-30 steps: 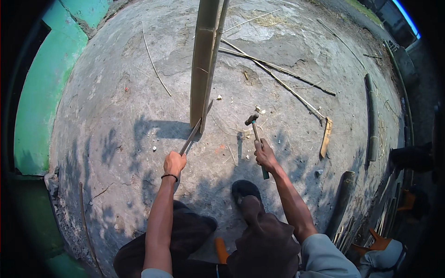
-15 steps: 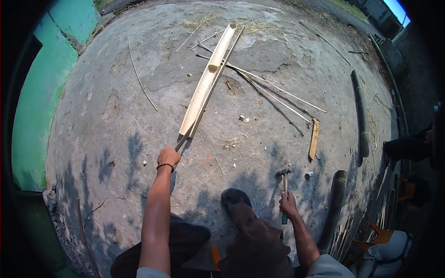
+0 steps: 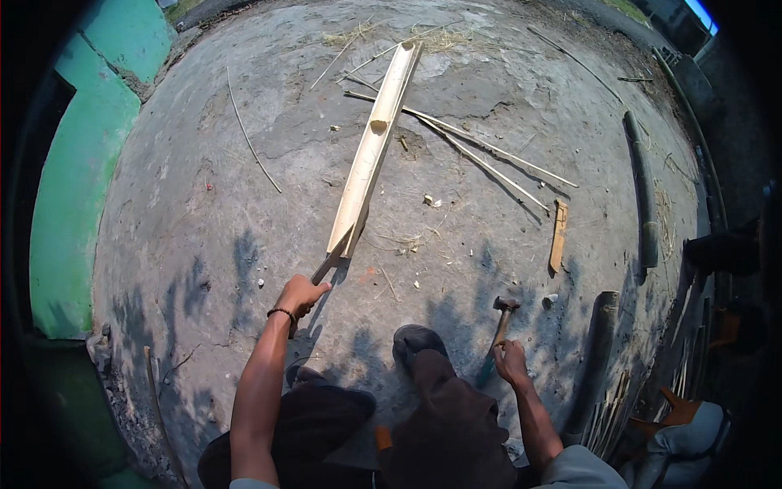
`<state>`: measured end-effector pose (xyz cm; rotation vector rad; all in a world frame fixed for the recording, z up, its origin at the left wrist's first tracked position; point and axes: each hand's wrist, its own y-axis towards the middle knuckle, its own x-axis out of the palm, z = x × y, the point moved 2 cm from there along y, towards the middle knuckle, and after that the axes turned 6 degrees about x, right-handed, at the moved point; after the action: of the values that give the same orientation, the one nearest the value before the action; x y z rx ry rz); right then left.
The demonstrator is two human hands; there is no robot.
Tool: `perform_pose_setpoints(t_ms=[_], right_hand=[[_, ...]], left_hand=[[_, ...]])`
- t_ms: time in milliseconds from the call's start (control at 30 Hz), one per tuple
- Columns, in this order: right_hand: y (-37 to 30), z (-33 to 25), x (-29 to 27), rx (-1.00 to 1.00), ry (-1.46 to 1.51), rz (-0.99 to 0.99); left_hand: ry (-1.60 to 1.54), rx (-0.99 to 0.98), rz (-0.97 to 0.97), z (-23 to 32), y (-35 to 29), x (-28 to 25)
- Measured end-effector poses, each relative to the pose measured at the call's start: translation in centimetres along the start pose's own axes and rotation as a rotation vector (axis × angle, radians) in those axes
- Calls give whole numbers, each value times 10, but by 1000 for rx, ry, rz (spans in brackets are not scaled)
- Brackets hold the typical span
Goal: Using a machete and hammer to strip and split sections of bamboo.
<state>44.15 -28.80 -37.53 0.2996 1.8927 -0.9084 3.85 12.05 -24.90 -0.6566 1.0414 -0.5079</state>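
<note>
- Split bamboo [image 3: 358,183], pale hollow side up, stretches away on the ground in front of the person, slightly left of centre. A ridge crosses it partway along.
- A dark blade [image 3: 329,265] meets its near end; how deeply it sits there is hard to tell.
- The left hand [image 3: 301,296] is closed firmly around the blade's near end. Good control here probably calls for a straight wrist, the blade kept in line with the bamboo's length, and fingers well back from its edge. The cross ridge is likely the stiffest spot.
- The right hand [image 3: 511,364] is at the handle of a hammer [image 3: 500,328], well apart from the bamboo. I cannot tell whether its fingers close fully round the handle; a secure hold near the green end would likely be safest.
- Beneath lies rough grey ground [image 3: 244,220], cracked, sunlit farther off and dappled with leaf shadow nearer the feet.
- Right of the bamboo, thin strips [image 3: 494,145] lie crossed, with a yellowish wooden block [image 3: 559,236] near their ends.
- Farther right lies a dark pole [image 3: 641,187].
- A green wall [image 3: 77,212] curves along the left.
</note>
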Motion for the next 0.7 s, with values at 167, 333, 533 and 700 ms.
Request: perform_pose_setpoints(t_ms=[167,333,533,700], right_hand=[[62,-103,-41,-19,821,-55],[169,-258,-13,51,1298,-424],[238,-385,25,95,1443,-474],[237,-416,67,4,1589,-633]], left_hand=[[228,-9,-268,-32,-48,-43],[373,-197,-440,-59,-117,-77],[496,-225,-554,-96,-141,-66],[622,-68,-564,-82,-154,-67]])
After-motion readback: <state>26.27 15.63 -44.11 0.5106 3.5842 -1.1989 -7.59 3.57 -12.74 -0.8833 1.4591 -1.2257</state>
